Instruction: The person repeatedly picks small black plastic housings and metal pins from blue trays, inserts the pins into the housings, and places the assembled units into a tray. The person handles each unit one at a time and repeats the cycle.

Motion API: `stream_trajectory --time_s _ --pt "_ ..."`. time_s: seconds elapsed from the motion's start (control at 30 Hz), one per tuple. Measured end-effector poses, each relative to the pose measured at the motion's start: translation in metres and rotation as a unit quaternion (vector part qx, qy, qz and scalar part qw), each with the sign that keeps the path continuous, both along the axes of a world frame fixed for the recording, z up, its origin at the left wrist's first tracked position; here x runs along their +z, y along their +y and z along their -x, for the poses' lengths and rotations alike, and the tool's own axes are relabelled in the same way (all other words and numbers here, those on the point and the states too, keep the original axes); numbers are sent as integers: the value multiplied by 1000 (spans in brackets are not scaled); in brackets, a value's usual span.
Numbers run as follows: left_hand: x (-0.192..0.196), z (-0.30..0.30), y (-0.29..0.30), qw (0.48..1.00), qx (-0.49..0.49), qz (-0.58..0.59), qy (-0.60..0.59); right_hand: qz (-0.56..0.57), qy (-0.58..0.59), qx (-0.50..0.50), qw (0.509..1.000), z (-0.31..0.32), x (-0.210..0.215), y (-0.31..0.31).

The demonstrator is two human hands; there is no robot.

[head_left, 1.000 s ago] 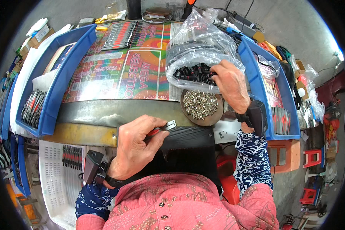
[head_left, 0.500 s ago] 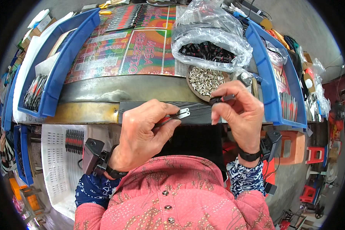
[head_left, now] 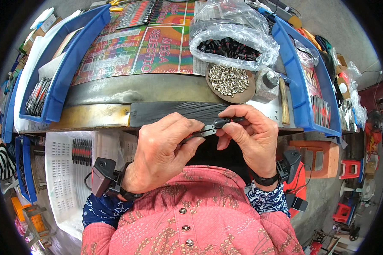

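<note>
Both hands meet just above the near edge of the table [head_left: 115, 91]: the left hand [head_left: 161, 157] has its grip clenched on a small flat metal piece [head_left: 206, 131], and the right hand [head_left: 251, 138] pinches a little black cap [head_left: 221, 123] against its tip. Both parts look light, stiff and easy to fumble, so I'd hold the metal low along its flat sides and the cap between thumb and forefinger. The fingers hide most of the metal piece and exactly how the two join, and behind them sit a round dish of small silvery parts [head_left: 230, 80] and a clear bag of black caps [head_left: 227, 42].
</note>
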State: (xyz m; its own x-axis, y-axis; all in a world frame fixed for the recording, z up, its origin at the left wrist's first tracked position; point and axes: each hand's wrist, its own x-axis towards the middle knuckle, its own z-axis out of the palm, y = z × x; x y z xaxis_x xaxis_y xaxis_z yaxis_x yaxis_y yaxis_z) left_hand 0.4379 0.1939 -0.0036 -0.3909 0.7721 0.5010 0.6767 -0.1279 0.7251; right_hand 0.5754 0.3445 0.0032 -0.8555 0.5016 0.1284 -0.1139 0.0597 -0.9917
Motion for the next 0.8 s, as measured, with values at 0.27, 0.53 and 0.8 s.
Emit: stream_trajectory --time_s 0.27,0.53,0.8 --pt "-3 -1 -2 1000 -5 5 -9 21 -12 25 999 1 -6 -1" --pt "-10 -2 -5 1000 -22 22 1 44 -37 101 993 1 -12 2" --pt "-20 -4 -10 999 -34 28 -19 32 -66 120 990 -3 -19 -1"
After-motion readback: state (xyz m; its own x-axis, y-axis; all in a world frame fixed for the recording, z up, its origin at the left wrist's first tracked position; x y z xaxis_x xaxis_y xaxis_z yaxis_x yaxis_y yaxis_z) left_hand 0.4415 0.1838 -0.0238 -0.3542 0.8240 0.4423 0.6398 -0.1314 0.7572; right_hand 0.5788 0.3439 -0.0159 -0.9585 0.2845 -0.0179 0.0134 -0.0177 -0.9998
